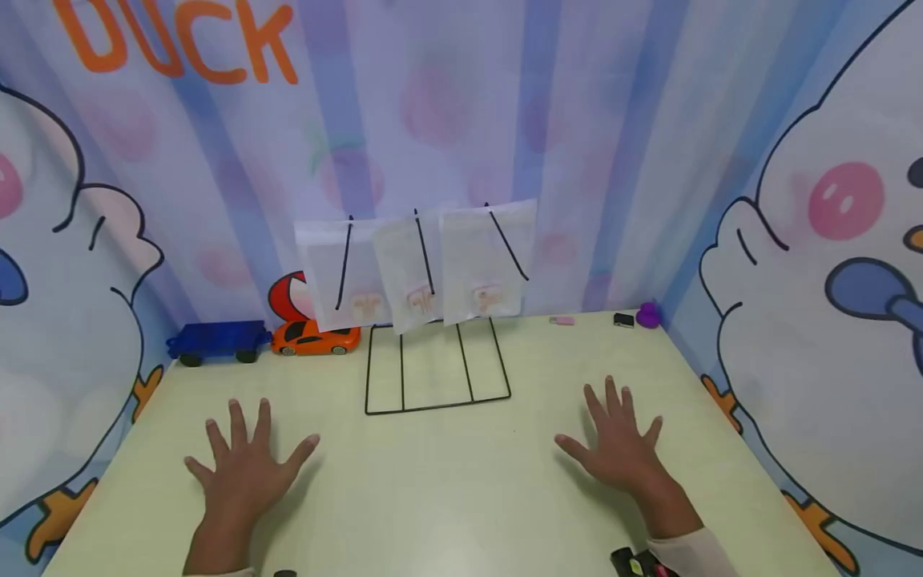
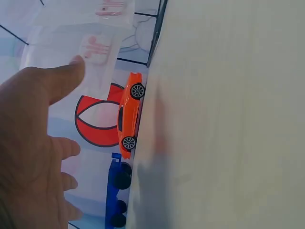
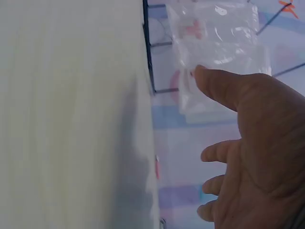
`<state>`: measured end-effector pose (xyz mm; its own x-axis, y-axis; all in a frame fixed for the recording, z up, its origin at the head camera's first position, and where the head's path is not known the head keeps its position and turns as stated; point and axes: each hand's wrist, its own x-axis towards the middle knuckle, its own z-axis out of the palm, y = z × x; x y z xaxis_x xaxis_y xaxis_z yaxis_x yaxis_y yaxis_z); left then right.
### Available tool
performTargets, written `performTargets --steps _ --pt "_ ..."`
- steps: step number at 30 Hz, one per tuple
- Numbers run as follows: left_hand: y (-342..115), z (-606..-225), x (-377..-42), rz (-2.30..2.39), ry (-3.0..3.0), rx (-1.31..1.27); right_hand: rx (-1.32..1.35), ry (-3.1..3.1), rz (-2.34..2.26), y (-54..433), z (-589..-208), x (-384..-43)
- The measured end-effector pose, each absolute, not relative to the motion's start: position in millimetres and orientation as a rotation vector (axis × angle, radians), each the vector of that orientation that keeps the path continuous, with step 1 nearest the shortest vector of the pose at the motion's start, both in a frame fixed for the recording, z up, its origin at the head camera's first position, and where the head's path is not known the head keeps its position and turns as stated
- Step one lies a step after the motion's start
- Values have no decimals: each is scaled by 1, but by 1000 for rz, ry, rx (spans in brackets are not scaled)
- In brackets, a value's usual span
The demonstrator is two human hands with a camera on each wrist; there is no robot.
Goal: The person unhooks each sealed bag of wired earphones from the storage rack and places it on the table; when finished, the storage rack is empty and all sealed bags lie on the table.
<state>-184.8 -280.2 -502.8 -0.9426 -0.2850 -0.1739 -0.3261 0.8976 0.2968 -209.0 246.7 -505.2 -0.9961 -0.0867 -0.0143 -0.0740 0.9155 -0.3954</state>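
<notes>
Both hands are spread with nothing in them, palms toward the pale tabletop. My left hand [image 1: 243,479] is at the front left, nearest to an orange toy car [image 1: 316,340] and a blue toy trailer [image 1: 219,340] by the back wall. On the right, my right hand [image 1: 622,450] has its fingers apart. Between and beyond the hands stands a black wire rack [image 1: 437,408]. On its three prongs hang a left plastic bag [image 1: 335,268], a middle bag [image 1: 404,260] and a right bag [image 1: 483,248], each with a small reddish print.
A small pink stick-like piece [image 1: 562,320], a small black block [image 1: 623,320] and a purple knob-shaped object [image 1: 648,315] lie along the back right edge. Printed cloth walls [image 1: 461,96] enclose the table [image 1: 447,497] at the back and both sides.
</notes>
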Motion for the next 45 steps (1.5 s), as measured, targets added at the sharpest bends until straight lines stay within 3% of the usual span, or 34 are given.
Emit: performTargets --steps 15,26,45 --pt "-298 -492 -244 1289 2973 -184 -285 2810 -994 181 -523 -275" --pt "-287 -491 -291 1627 2889 -141 -264 2823 -972 169 -533 -310" --pt "-279 -478 -334 1726 2863 -30 -269 2861 -893 165 -546 -312"
